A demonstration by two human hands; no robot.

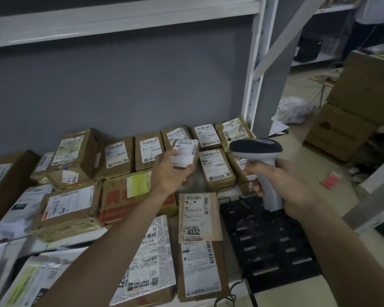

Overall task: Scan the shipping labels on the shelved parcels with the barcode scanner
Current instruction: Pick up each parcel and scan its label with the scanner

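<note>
Left hand: the left hand (pixel 169 171) held a small brown cardboard parcel with a white shipping label (pixel 185 155), thumb and fingers curled round its lower edge, label face turned up and toward the scanner.
Right hand: the right hand (pixel 282 185) was wrapped round the pale grey handle of the grey pistol-grip barcode scanner with the dark head (pixel 256 149); forefinger lay forward near the trigger, whether pressing could not be told.
Scanner aim: the head pointed left toward the held parcel, close beside it, not touching.
Shelved parcels: rows of brown cardboard boxes with white labels (pixel 216 166) lay flat on the white metal shelf (pixel 60 242), just behind and below both hands; silver foil mailers (pixel 157 258) nearer the front.
Black cradle: a black ribbed plastic tray (pixel 268 240) sat under the right wrist.
Risk, wrong read: neighbouring labels sat directly behind the held parcel, so a beam aimed past its edge could likely pick up another barcode.
Risk, no read: the held label looked glossy and tilted; glare or skew might spoil the scan.
Risk, slip: the grip was only at the parcel's lower edge, so it might tip out.
</note>
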